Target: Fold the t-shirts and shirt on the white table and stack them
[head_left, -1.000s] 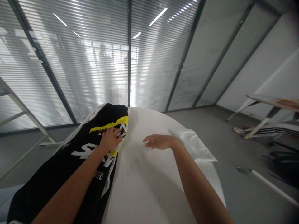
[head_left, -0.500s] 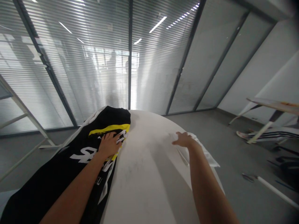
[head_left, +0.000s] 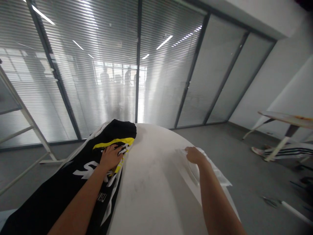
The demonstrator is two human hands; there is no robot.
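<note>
A black garment with a yellow stripe and white lettering lies along the left side of the white table. My left hand rests flat on its printed part, fingers spread, holding nothing. Over at the table's right edge is a thin, white, slightly see-through sheet, perhaps a plastic bag; part of it hangs past the edge. My right hand has its fingers closed on this sheet, whose near edge stands a little off the tabletop. The fingertips are partly hidden.
Glass partitions with blinds stand behind the table. A white metal frame is at the left. To the right are another table, a person's striped trouser leg with a shoe, and a white pole on the floor.
My right hand has gone from spread fingers above the white sheet to closed fingers on it. My left hand stays on the garment. The camera has tipped slightly upward.
</note>
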